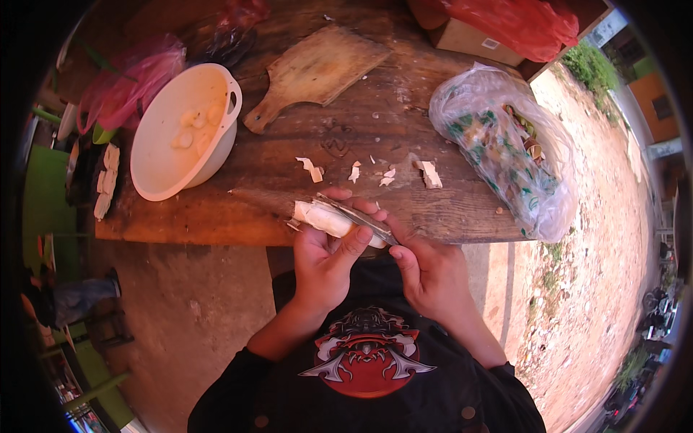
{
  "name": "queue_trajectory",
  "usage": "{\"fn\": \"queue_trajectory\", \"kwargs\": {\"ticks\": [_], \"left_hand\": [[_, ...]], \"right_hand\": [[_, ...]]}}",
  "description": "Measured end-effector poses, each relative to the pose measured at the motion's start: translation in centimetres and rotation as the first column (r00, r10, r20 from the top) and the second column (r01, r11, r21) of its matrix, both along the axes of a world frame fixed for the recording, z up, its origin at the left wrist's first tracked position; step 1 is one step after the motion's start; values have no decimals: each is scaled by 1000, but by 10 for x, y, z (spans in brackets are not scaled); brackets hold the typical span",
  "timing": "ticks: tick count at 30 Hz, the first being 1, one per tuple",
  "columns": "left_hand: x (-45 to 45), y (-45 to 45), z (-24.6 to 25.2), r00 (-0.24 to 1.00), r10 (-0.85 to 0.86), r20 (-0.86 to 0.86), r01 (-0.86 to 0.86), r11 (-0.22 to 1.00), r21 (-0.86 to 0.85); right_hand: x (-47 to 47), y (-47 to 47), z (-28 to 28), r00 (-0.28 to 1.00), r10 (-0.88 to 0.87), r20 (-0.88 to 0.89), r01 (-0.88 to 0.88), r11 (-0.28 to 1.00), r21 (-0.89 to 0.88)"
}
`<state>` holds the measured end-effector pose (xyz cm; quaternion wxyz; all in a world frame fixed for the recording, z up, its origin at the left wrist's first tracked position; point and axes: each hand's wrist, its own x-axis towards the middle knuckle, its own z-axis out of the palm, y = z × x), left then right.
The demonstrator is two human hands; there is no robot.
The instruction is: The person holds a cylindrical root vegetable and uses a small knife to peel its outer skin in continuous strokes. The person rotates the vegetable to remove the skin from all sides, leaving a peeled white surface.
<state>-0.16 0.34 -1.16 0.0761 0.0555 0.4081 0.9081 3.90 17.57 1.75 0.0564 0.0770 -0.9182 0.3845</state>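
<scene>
My left hand (325,265) grips a partly peeled white root (325,218), which looks like cassava, just over the table's front edge. Brown bark still covers its far side, and a loose flap of peel hangs at its left end. My right hand (433,270) holds a knife (385,236) with its blade lying along the root; the handle is hidden in my fingers. Peel scraps lie on the wooden table (260,216) beyond my hands, among them a curled strip (310,169) and a wider piece (429,175).
A white plastic basin (216,168) holding several pale pieces stands at left, near more white roots (106,181). Behind lies a wooden cutting board (325,67). At right, a clear plastic bag (503,157) of scraps reaches the table edge. A cardboard box (476,40) sits at back right.
</scene>
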Motion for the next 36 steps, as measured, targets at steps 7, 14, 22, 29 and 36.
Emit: {"fn": "queue_trajectory", "kwargs": {"ticks": [7, 14, 22, 29, 36], "left_hand": [[9, 12, 7, 995, 53, 85, -55, 998, 14], [14, 21, 7, 995, 93, 42, -94, 995, 18], [12, 10, -1, 996, 22, 82, -31, 993, 112], [10, 8, -8, 995, 39, 91, -54, 985, 164], [9, 5, -5, 996, 4, 93, -19, 986, 163]], "right_hand": [[0, -8, -1, 994, -44, -101, 45, 999, 3], [1, -7, 2, 996, -14, -83, 21, 995, 95], [3, -6, 17, 999, 49, 17, -49, 999, -21], [4, -12, 18, 999, 36, -11, -37, 999, -14], [4, -8, 20, 999, 39, -1, -39, 999, -7]]}}
